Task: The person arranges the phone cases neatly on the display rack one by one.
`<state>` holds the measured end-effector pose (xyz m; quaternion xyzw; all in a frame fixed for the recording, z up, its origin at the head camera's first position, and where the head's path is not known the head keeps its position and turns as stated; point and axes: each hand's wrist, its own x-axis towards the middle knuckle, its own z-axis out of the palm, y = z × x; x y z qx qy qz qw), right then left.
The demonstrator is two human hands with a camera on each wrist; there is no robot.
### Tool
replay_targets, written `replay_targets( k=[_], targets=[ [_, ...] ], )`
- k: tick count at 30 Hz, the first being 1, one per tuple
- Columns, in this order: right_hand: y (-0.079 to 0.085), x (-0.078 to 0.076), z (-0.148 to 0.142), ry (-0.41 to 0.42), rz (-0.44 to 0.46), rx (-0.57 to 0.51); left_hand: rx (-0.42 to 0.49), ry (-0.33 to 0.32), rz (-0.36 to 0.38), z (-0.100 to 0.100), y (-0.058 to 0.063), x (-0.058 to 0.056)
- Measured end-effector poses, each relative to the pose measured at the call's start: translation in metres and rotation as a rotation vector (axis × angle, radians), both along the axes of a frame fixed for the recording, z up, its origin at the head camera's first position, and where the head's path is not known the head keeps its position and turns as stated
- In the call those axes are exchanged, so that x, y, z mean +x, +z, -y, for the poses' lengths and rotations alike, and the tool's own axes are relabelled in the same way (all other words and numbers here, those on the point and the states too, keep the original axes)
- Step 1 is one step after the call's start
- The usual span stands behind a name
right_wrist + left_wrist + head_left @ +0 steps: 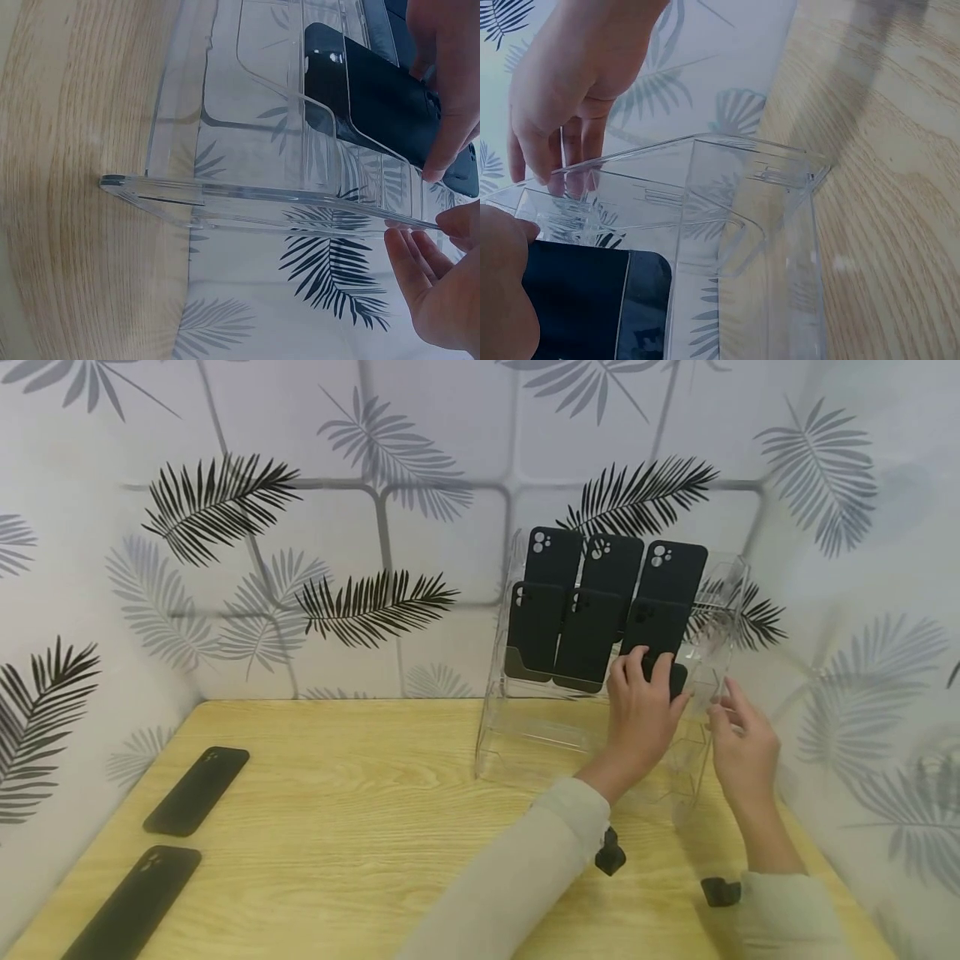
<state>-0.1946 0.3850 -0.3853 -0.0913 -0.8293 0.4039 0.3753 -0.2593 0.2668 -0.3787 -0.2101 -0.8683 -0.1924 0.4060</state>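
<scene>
A clear acrylic tiered stand (pixel 536 727) stands on the table, holding black phone cases with camera cutouts in upper rows. My left hand (pixel 641 710) reaches to the lower right of the stand and grips a black phone case (pixel 375 97) by its long edges, thumb on one side. That case's end sits behind a clear front lip in the right wrist view. My right hand (pixel 750 743) pinches the edge of the stand's right side panel (pixel 255 191), thumb on one face and fingers on the other. In the head view, the left fingers partly cover the gripped case.
Two loose black cases lie on the wooden table at the left, one farther back (pixel 197 791) and one nearer (pixel 133 906). A leaf-patterned wall covering (pixel 442 443) rises behind and beside the table. Small black devices (pixel 611 853) sit at both wrists.
</scene>
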Motion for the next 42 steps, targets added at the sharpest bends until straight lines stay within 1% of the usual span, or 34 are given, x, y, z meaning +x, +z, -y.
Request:
replay_targets(
  k=[5,10,14,18,22,26,29,33,34,36,40,42],
  targets=[
    [0.002,-0.001,0.002,0.007,-0.006,-0.001,0.007,0.010,0.014,0.004,0.005,-0.002],
    [0.003,-0.001,0.004,0.006,-0.010,-0.001,0.009,-0.011,0.026,0.016,0.010,-0.001],
    [0.002,-0.002,0.003,0.001,-0.018,0.001,0.020,-0.044,0.057,0.033,0.012,-0.001],
    [0.001,-0.002,0.003,-0.002,-0.010,-0.011,0.053,-0.088,0.090,0.055,0.012,-0.001],
    [0.002,0.000,0.003,0.008,0.006,-0.036,0.047,-0.120,0.109,0.078,0.009,0.000],
    [0.002,0.000,0.002,0.010,0.022,-0.048,-0.004,-0.115,0.090,0.104,0.005,0.001],
    [0.002,0.000,0.002,0.010,0.031,-0.051,-0.023,-0.114,0.044,0.126,0.002,-0.001],
    [0.002,0.001,0.002,0.009,0.037,-0.053,-0.004,-0.127,-0.009,0.161,-0.001,-0.007],
    [0.002,0.001,0.002,0.007,0.037,-0.053,-0.001,-0.134,-0.011,0.170,-0.001,-0.009],
    [0.002,0.001,0.002,0.006,0.037,-0.054,0.007,-0.159,-0.003,0.188,-0.002,-0.013],
    [0.002,0.002,0.003,0.003,0.035,-0.046,0.033,-0.256,0.091,0.228,-0.004,-0.018],
    [0.002,0.002,0.003,0.007,0.042,-0.049,0.044,-0.291,0.132,0.248,-0.006,-0.020]
  ],
)
